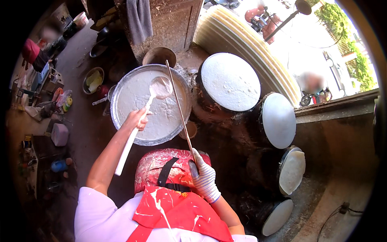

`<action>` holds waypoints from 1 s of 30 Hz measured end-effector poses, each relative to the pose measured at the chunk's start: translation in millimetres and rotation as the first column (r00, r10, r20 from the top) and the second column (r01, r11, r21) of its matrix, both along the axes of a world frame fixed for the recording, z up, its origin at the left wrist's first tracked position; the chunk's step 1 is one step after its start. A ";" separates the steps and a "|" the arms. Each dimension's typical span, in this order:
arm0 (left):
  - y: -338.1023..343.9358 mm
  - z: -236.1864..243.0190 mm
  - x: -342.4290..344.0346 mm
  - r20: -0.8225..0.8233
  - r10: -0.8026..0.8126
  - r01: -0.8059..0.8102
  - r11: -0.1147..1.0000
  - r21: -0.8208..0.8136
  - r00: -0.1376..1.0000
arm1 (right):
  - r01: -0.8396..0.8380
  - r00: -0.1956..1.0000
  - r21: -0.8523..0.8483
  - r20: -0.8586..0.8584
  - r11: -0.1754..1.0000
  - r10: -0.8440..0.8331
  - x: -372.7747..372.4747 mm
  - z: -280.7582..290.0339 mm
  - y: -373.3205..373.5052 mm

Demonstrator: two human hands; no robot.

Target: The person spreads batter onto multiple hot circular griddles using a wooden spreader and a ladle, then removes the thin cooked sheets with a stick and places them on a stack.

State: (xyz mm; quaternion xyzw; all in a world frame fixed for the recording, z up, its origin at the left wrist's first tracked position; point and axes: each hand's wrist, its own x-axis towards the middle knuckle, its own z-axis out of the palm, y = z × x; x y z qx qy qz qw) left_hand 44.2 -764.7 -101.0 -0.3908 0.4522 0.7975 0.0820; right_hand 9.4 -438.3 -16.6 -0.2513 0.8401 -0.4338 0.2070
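Observation:
My bare left hand (137,119) grips the pale handle of a ladle (161,87). The ladle's round bowl is over a wide metal basin (114,108) of thick whitish batter (161,121); whether it touches the batter I cannot tell. In a striped glove, my right hand (204,179) is closed around the lower end of a long thin stick (179,109). That stick slants up across the basin's right side, past the ladle. To the right stands a round griddle (230,82) covered with white, bubbly batter.
More round griddles curve down the right: one with a smooth white top (279,121), one with a pale flatbread (292,172), and a lower white-topped one (277,218). A ribbed pale sheet (250,48) curves behind them. A bowl (93,80) sits left; a person (32,52) is far left.

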 end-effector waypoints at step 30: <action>533.5 39.2 -344.3 -0.300 -0.628 0.658 0.753 -0.003 0.718 | 0.887 0.446 0.050 -0.351 0.459 -0.823 -84.1 -46.4 322.4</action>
